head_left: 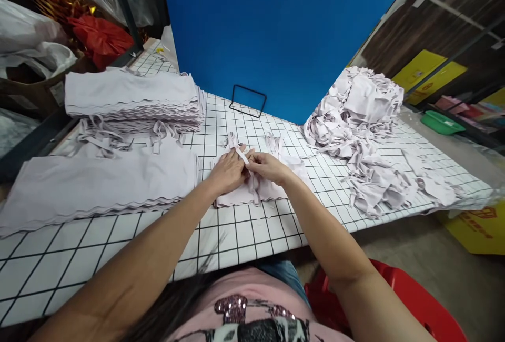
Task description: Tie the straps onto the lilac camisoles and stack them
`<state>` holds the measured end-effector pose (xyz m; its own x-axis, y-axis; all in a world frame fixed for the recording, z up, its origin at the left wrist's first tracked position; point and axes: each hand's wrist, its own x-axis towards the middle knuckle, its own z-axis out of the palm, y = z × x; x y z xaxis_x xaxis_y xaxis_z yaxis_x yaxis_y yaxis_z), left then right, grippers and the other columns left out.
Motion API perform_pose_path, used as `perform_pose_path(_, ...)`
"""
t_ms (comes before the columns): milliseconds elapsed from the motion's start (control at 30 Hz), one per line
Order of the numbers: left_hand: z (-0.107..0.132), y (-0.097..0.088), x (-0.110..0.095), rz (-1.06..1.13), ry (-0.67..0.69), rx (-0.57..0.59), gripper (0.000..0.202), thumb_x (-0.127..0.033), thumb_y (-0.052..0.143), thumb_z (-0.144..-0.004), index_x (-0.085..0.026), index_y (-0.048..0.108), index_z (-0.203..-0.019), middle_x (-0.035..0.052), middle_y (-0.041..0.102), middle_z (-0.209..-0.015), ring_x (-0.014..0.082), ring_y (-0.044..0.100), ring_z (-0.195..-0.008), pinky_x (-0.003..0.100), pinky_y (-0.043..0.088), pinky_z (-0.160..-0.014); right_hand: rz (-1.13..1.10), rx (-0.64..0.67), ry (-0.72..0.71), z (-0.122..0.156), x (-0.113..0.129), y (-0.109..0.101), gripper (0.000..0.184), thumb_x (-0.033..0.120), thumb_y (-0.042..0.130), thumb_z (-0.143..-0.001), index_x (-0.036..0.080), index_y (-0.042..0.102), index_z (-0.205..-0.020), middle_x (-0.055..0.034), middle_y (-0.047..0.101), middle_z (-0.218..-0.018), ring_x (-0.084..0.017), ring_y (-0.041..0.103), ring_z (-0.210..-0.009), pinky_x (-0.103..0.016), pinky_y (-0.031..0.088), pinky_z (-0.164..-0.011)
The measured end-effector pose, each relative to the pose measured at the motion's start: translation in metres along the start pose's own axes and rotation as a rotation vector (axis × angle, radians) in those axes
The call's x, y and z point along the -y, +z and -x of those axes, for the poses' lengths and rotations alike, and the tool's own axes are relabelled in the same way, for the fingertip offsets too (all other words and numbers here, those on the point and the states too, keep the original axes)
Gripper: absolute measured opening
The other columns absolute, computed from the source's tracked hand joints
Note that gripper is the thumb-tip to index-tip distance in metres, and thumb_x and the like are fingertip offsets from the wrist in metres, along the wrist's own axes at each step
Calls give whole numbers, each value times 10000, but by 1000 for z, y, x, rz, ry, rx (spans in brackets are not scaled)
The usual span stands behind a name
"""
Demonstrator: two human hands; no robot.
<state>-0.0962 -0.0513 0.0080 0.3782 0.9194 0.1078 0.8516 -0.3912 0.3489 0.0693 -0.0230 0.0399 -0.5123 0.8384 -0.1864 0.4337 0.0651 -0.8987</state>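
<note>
Head view: pinched narrow pale-lilac cloth strap [242, 156] in right hand [268, 167]; laid left hand [230, 171] across flat pale-lilac fabric garment [235, 198] at dial centre, likely for steadying, could not tell whether gripping; saw folded pale-lilac cloth stack [98, 180] at nine o'clock, crumpled pale-lilac cloth heap [361, 102] at two, presumably against mixing.

Garment workshop, apparently: stacked pale garments [130, 92] at left end of table [246, 234], loose heap [365, 100] toward right edge, yellow boxes [418, 66] beyond.
</note>
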Motion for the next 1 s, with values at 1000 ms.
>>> perform_pose_path(1000,-3,5,4,-25,7,7,703,-388,445,-925,-153,220,-1549,155,151,-1628,328,198,-1485,482,230,-1176,191,-7,29,35,0,20,244,343,636,-816,197,505,-671,40,451,-612,-98,379,-574,-270,323,-556)
